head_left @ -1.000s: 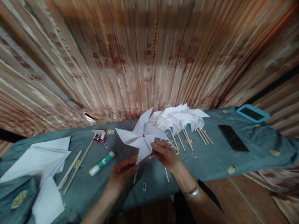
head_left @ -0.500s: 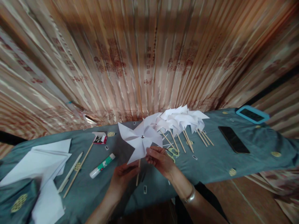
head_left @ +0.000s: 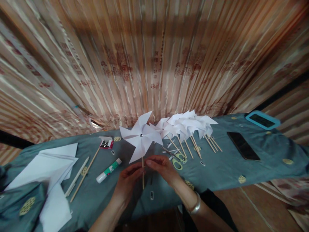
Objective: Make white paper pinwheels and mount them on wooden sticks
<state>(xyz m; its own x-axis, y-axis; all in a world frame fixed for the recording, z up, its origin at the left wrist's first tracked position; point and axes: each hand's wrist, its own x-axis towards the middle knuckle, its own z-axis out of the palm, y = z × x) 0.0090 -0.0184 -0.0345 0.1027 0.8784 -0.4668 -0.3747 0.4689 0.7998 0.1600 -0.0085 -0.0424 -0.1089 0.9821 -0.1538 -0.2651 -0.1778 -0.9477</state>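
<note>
A white paper pinwheel (head_left: 141, 137) with a shiny pin at its centre stands upright on a thin wooden stick, facing me above the table. My left hand (head_left: 127, 180) pinches that stick from the left, below the blades. From the other side, my right hand (head_left: 164, 167) has its thumb and fingers drawn together at the stick, just under the paper; the exact contact of its fingertips is hard to make out. Green-handled scissors (head_left: 178, 161) lie just beyond my right hand. Several more pinwheels (head_left: 185, 124) lie overlapping behind, their sticks pointing towards me.
A glue stick (head_left: 108, 170), an open red box of pins (head_left: 106, 143), a loose wooden stick (head_left: 84, 175), a pencil (head_left: 77, 175) and white paper sheets (head_left: 45, 167) lie on the left. Rightward are a black phone (head_left: 243, 145) and a blue-framed clock (head_left: 263, 120). A curtain (head_left: 154, 64) hangs behind the table.
The pinwheel's blades have turned, and it has shifted slightly left. My right hand has come off a blade and moved left and down to the stick. The scissors show more fully.
</note>
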